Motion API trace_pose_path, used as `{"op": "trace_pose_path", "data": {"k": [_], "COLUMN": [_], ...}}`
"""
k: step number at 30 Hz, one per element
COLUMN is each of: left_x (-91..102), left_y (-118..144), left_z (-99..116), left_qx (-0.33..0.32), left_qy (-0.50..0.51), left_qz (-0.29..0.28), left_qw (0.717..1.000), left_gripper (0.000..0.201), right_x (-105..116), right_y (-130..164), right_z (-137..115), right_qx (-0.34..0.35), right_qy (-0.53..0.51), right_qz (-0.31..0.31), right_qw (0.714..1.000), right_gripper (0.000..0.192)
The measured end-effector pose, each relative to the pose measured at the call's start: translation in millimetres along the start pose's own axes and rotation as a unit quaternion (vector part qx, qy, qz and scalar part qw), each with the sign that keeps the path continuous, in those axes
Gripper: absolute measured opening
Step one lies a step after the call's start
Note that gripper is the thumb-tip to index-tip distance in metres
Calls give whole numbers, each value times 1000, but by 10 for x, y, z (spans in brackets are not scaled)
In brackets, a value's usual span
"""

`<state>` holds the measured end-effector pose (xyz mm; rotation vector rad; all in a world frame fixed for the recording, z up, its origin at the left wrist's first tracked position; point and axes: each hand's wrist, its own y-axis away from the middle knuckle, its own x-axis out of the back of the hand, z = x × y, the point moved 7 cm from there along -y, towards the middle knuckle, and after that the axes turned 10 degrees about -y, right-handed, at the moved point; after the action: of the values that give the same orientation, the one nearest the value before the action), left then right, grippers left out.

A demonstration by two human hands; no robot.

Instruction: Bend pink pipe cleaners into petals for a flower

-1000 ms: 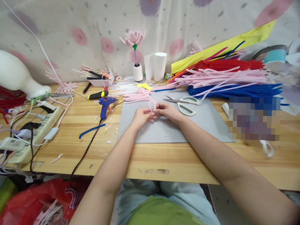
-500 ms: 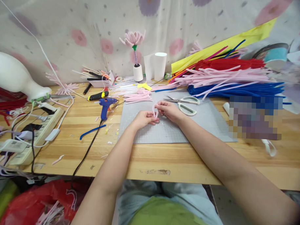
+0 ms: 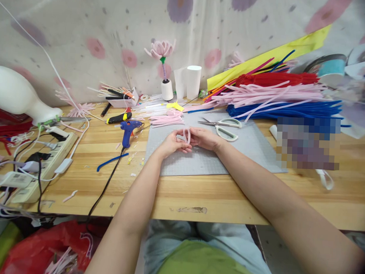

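— What's different from a moment ago?

— Not much in place, more in the hands. The left hand (image 3: pixel 172 143) and right hand (image 3: pixel 204 138) have drawn together again over the grey mat (image 3: pixel 254 149); half a second back the right one sat a little higher and apart, with the pink loop (image 3: pixel 187 134) standing up between them.

— And the loop now?

— Upright between the fingertips, near the mat's far edge, towards the middle of the worktop (image 3: pixel 198 197). Both grips are closed on it in a pinch, one at each side of its foot; the rest of each hand curls loosely.

— So what does that suggest?

— I'd judge the bend is being tightened at its base, the shape small and narrow as before. It reads as mid-shaping, not finished.

— Anything near that matters?

— The scissors (image 3: pixel 226 127) lie just beyond the right hand, untouched. The glue gun (image 3: pixel 128 129) rests off the mat's left edge, and cut pink pieces (image 3: pixel 166 119) lie at the mat's far left corner
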<state>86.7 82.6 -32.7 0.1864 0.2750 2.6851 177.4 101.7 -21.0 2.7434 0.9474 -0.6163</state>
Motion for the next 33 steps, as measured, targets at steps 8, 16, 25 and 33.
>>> {"op": "trace_pose_path", "data": {"k": [8, 16, 25, 33], "left_x": [6, -2, -46, -141], "left_y": [-28, -28, -27, -81], "left_z": [-24, -23, -7, -19], "left_qx": [8, 13, 16, 5], "left_qy": [4, 8, 1, -1], "left_qz": [10, 7, 7, -8], "left_qw": [1000, 1000, 1000, 1000], "left_gripper": [52, 50, 52, 52], "right_x": [45, 139, 177, 210], "right_y": [-56, -100, -95, -76], "right_z": [-11, -22, -7, -31], "right_qx": [33, 70, 61, 58], "right_qy": [-47, -60, -113, -118], "right_qz": [17, 66, 99, 124], "right_qw": [998, 994, 987, 983], "right_gripper": [34, 35, 29, 19]}}
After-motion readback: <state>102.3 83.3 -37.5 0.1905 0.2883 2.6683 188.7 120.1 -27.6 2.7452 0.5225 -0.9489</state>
